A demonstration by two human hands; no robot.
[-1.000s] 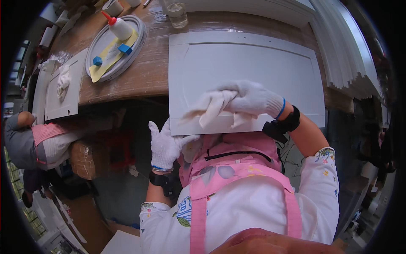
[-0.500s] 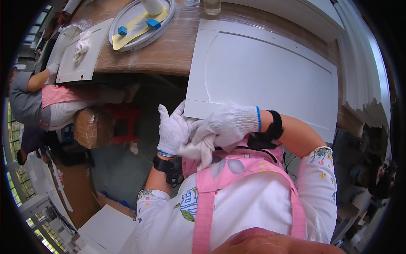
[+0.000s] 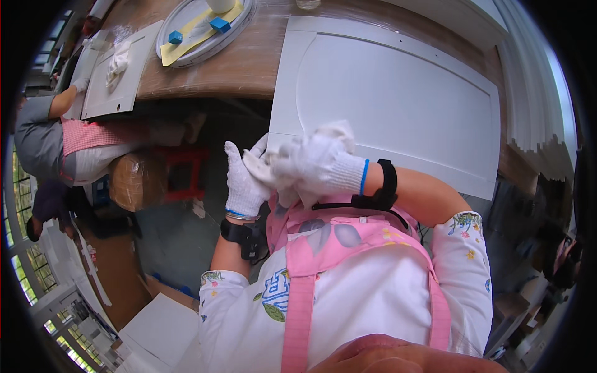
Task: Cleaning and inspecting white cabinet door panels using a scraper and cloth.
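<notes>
So the right hand (image 3: 329,166) has a bunched white cloth (image 3: 337,132) clamped in it, a bit blurry, down by the near left corner of the white panel (image 3: 398,99), which lies on the brown table (image 3: 205,87) and pokes out past its front edge. Left hand (image 3: 245,183) is right beside it at that corner, thumb up, and honestly can't tell if its fingers are gripping anything. Further back left there's a round lid (image 3: 222,43) with two blue blocks (image 3: 219,25) on yellow paper (image 3: 199,35).
</notes>
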